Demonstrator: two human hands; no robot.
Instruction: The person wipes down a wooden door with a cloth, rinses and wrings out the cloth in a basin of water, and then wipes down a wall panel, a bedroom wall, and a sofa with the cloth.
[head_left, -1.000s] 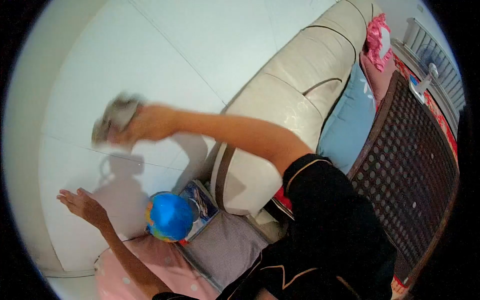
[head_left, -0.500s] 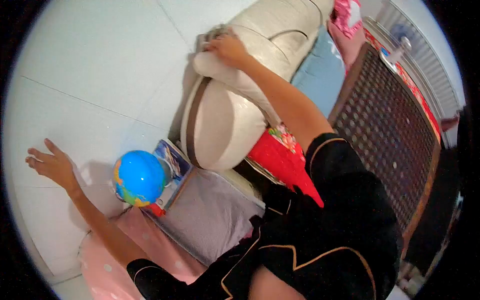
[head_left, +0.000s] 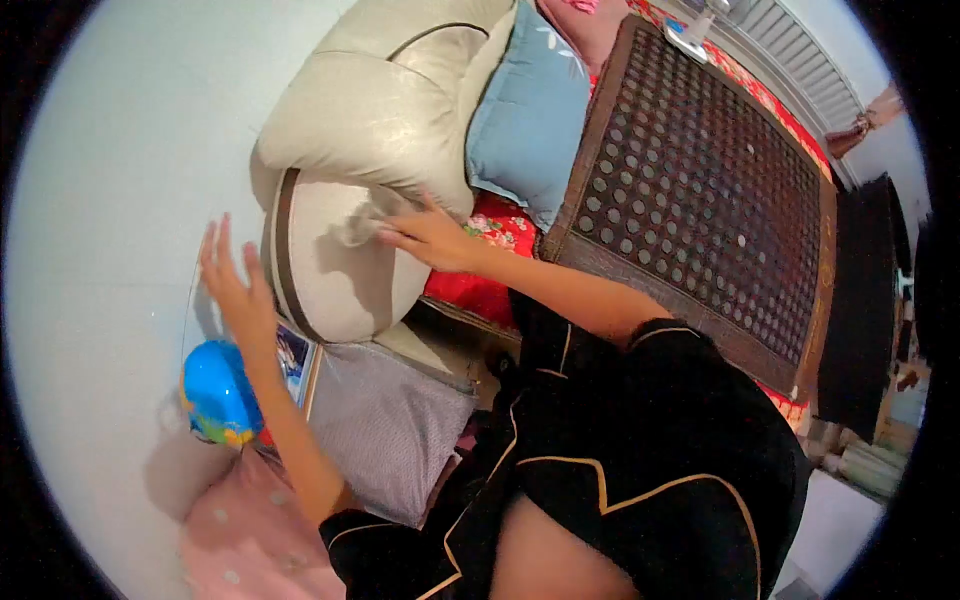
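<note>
My right hand [head_left: 428,236] is over the rounded front of a beige sofa arm [head_left: 330,285] with a dark brown stripe. Its fingers are closed on a small, crumpled greyish cloth [head_left: 362,222], blurred and pressed to the surface. My left hand [head_left: 238,280] is raised with fingers spread, holding nothing, between the white wall and the sofa arm. Below and left of that wrist stands a blue globe [head_left: 215,388], partly covered by my forearm. Behind the same forearm is a picture-covered flat item [head_left: 294,355].
A thick beige cushion [head_left: 370,110] rests above the sofa arm, beside a blue pillow [head_left: 530,110]. A brown mat with round studs [head_left: 690,190] covers the seat over red floral fabric. Grey cloth [head_left: 385,420] and pink dotted fabric [head_left: 255,530] lie nearer me.
My right hand and the cloth have moved from the end of the beige cushion down to the sofa arm's front. My left hand has come nearer the sofa. The view has shifted right.
</note>
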